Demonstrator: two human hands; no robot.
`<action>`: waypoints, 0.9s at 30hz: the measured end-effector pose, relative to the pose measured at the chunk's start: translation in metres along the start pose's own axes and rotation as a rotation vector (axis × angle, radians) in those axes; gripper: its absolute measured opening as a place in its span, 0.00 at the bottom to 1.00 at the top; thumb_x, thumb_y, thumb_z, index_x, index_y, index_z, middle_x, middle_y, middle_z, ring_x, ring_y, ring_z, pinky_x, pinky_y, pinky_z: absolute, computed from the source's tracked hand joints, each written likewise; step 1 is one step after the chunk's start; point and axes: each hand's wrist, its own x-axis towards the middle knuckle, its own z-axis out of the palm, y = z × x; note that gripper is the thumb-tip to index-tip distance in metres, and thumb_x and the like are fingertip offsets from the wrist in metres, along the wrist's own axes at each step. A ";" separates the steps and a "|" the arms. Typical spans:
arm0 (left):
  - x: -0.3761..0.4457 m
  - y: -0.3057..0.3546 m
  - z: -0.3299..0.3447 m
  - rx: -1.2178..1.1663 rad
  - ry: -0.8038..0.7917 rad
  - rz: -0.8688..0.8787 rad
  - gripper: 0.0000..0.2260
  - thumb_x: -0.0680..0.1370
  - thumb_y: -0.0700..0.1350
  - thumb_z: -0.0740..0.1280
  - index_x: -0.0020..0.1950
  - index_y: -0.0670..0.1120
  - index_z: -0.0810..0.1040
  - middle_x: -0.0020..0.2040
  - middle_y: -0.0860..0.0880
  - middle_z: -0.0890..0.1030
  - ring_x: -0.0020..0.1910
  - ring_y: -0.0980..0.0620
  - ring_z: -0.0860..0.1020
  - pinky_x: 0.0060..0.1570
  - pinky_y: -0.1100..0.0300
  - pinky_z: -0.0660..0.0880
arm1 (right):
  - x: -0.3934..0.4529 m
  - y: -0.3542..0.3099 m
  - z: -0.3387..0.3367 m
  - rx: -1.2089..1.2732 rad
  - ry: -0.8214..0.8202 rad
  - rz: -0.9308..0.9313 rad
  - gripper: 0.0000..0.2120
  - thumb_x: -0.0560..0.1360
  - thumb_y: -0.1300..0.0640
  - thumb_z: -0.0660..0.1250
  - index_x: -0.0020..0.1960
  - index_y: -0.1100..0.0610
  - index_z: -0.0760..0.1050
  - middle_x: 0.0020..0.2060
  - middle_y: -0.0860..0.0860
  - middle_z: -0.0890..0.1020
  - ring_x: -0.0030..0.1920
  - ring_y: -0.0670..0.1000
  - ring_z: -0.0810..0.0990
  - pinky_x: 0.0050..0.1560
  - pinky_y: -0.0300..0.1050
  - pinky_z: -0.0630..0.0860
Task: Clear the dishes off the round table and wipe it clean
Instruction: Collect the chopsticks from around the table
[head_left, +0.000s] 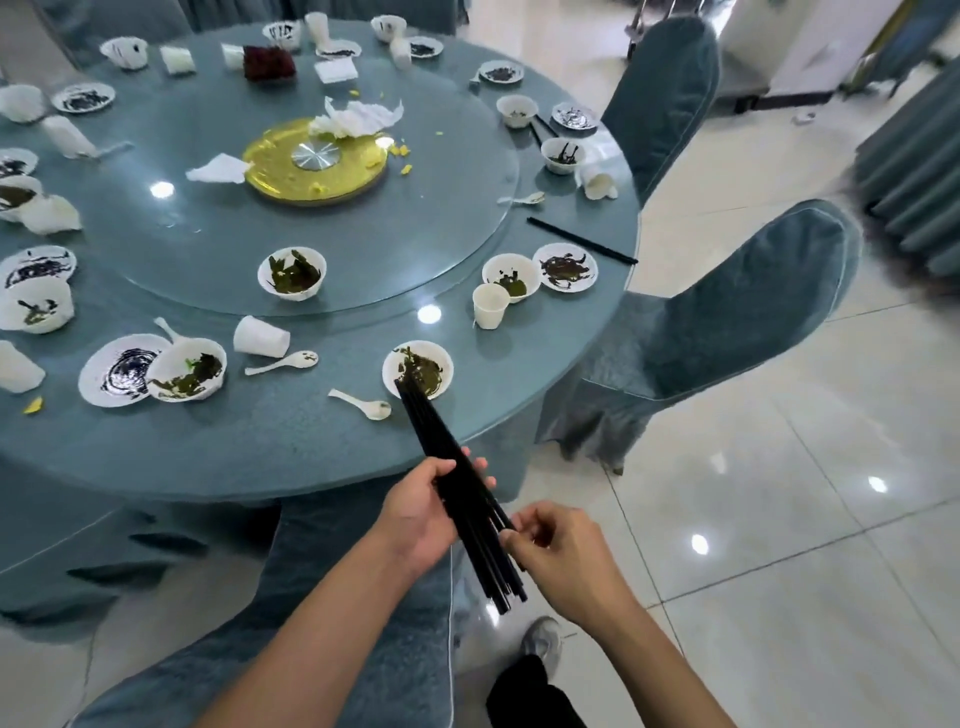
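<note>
Low in the middle of the frame, the left hand grips a bundle of black chopsticks, tips over a dirty bowl on the surface. The right hand pinches their near ends.

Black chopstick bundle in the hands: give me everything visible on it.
The chopstick bundle is a handful of long, thin, glossy black sticks, plastic-looking, gathered roughly parallel but uneven at the near ends. The left hand grips it around the middle; the right hand pinches the near ends. It slants up-left, held in the air at the table's near edge. Its far tips overlap a white bowl of green scraps in the image; contact cannot be told.
</note>
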 end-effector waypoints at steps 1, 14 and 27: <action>0.001 -0.004 0.006 -0.005 -0.007 0.002 0.09 0.80 0.39 0.58 0.54 0.42 0.78 0.48 0.41 0.82 0.45 0.41 0.81 0.52 0.45 0.76 | -0.004 0.001 -0.007 -0.008 -0.007 -0.004 0.06 0.74 0.55 0.73 0.39 0.54 0.79 0.28 0.46 0.78 0.29 0.42 0.72 0.35 0.38 0.71; 0.030 -0.083 0.128 -0.052 0.013 0.052 0.08 0.82 0.39 0.58 0.53 0.42 0.77 0.44 0.42 0.82 0.44 0.43 0.80 0.51 0.47 0.76 | 0.022 0.046 -0.130 -0.350 0.223 -0.343 0.08 0.74 0.43 0.69 0.47 0.47 0.81 0.35 0.43 0.80 0.39 0.47 0.77 0.46 0.48 0.73; 0.073 -0.108 0.222 -0.079 0.034 0.091 0.07 0.82 0.40 0.59 0.53 0.44 0.77 0.47 0.44 0.82 0.41 0.44 0.83 0.46 0.48 0.79 | 0.089 0.073 -0.210 -0.479 0.307 -0.470 0.06 0.73 0.45 0.70 0.44 0.46 0.77 0.36 0.44 0.80 0.40 0.51 0.77 0.45 0.49 0.71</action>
